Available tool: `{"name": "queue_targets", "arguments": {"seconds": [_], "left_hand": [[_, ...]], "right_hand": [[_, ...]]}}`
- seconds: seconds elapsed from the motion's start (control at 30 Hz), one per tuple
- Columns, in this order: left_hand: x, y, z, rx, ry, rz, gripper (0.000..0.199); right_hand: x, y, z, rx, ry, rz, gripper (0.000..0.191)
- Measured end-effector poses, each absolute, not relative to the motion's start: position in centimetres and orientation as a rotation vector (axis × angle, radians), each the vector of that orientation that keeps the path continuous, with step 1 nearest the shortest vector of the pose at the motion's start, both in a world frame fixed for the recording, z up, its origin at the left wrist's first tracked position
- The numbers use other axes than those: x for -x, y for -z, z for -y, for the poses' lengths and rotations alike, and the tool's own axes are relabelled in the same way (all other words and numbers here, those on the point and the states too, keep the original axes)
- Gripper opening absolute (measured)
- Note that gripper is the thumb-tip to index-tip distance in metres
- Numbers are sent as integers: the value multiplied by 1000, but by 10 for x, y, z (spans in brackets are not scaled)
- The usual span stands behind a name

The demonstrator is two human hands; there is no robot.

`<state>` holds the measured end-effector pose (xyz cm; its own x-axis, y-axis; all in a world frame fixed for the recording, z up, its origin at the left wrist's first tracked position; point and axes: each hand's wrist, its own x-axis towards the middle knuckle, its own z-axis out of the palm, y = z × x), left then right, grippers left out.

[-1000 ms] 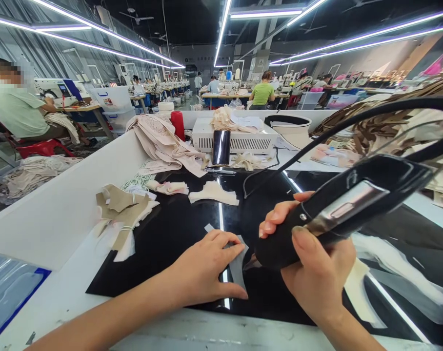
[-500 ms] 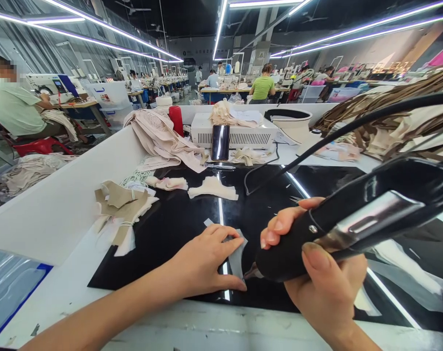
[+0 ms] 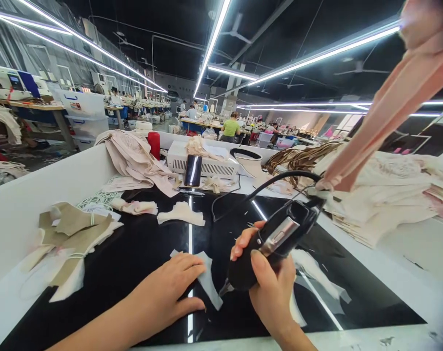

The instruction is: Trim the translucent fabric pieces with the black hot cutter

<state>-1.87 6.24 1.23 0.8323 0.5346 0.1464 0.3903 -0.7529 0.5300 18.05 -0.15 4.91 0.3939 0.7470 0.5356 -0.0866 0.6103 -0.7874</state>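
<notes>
My right hand (image 3: 272, 282) is wrapped round a black corded hand tool (image 3: 267, 253) with a silver lever, its thumb beside the lever. The tool's narrow metal tip (image 3: 226, 288) is at the lower right edge of a thin, translucent grey-white fabric piece (image 3: 210, 280). Whether the tip touches the fabric I cannot tell. My left hand (image 3: 172, 287) lies palm down over the left part of that piece, fingers stretched out and thumb apart on the glossy black work surface (image 3: 133, 321).
A cream fabric piece (image 3: 181, 214) lies beyond my left hand. Tied beige and white pieces (image 3: 77, 229) are at left. A white vented box (image 3: 217, 166) and a phone (image 3: 193, 170) stand at the back. A pink cloth strip (image 3: 382, 112) holds the tool's rear end from above.
The view has tilted up and turned right, bringing the pink strip and the right-hand fabric stack into view. My left thumb has moved off the fabric piece; the tool stays in my right hand.
</notes>
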Motion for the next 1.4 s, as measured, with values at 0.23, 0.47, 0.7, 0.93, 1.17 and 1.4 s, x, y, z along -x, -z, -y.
{"name": "queue_targets", "arguments": {"seconds": [0.23,0.47,0.7,0.93,1.17,1.4], "left_hand": [[18,-6,-63,-2675,-485,-540,34],[16,-8,-59,-2738,-513,-453,30],[13,-14,-52,-2726,-456,-464,38],[15,-23,-46,-2741,-424,-453,32],[16,-23,-46,-2753,-365,-442,35],[14,-26,-45,-2619,-290,-496,29]], "right_hand": [[-206,-51,-12,858,-453,1000,29],[-214,-53,-17,886,-401,984,32],[-218,-54,-18,881,-415,975,32],[-206,-68,-17,841,-416,956,32],[-183,-67,-17,787,-509,984,35],[-173,-63,-17,743,-574,995,33]]}}
